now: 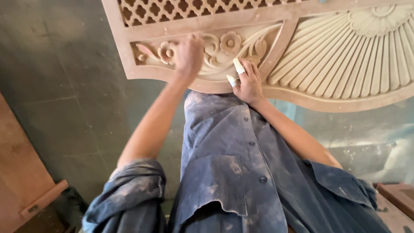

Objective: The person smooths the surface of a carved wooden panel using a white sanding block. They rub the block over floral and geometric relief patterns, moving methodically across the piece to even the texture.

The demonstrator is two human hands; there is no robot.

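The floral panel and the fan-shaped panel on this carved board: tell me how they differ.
The floral panel shows curling stems and round flowers; the fan-shaped panel shows straight ribs spreading from a rosette. The floral panel is smaller and framed as a strip; the fan-shaped panel is broader with a curved lower edge. The left hand and right hand rest at the floral panel; none touch the fan. Both share the same pale dusty colour.
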